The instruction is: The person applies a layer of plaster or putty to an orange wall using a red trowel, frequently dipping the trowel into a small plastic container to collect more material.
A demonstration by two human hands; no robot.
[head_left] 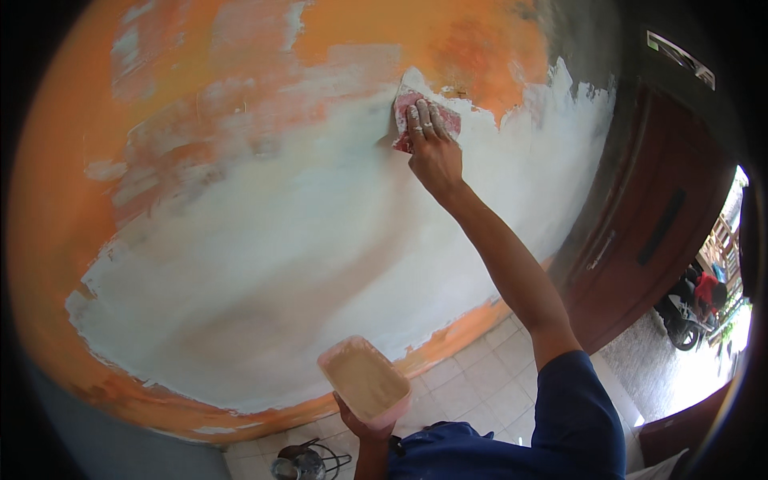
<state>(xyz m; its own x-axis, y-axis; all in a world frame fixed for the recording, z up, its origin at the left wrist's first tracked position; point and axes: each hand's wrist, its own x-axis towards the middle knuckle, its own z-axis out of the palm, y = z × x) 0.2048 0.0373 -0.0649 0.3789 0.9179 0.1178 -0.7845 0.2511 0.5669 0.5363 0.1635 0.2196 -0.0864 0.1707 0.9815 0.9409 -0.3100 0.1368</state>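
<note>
My right hand (432, 148), fingers pressed together and flat, holds a pink scraper card (422, 112) against the wall (320, 224) at the upper edge of the white filler coat, where it meets the orange paint. My left hand (360, 424) cups from beneath a pink rectangular tub (364, 382), tilted toward me and holding pale beige paste. Below, on the tiled floor (472, 376), stands a small metal pot (298, 462) with wire handles; its contents cannot be told.
</note>
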